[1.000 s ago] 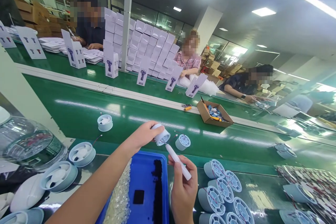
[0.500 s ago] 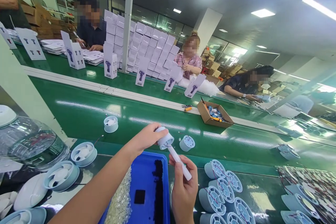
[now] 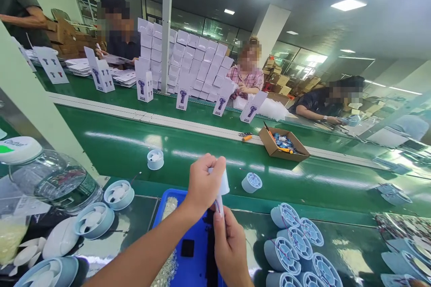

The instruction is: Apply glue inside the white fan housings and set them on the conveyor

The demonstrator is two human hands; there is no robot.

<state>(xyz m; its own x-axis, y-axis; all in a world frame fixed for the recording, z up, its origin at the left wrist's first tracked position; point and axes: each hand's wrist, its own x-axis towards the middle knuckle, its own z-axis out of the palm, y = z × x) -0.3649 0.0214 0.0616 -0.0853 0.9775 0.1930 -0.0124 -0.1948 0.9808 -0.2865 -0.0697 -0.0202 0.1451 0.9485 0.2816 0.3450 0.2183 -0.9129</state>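
My left hand (image 3: 204, 184) is closed around a light blue round fan housing (image 3: 225, 183), covering much of it. Below it, my right hand (image 3: 230, 244) grips a white rod (image 3: 219, 204) whose upper end meets the underside of the housing. Thin red and dark wires run along the rod. Whether the rod's tip goes inside the housing is hidden. Under my forearm lies a blue tray (image 3: 198, 224) with many small clear pieces (image 3: 168, 264), a black square (image 3: 187, 248) and a dark strip (image 3: 210, 251).
Several fan housings (image 3: 284, 251) stand at right; others with white blades (image 3: 94, 219) are at left beside a large plastic bottle (image 3: 63, 184). Single housings (image 3: 252, 182) sit on the green belt (image 3: 114, 143). Beyond are a cardboard box (image 3: 284, 143), white cartons (image 3: 183, 94) and co-workers.
My left hand has turned over the housing, so its open side faces down instead of toward me. The rod has swung more upright, and wires now show along it. The view has shifted slightly.
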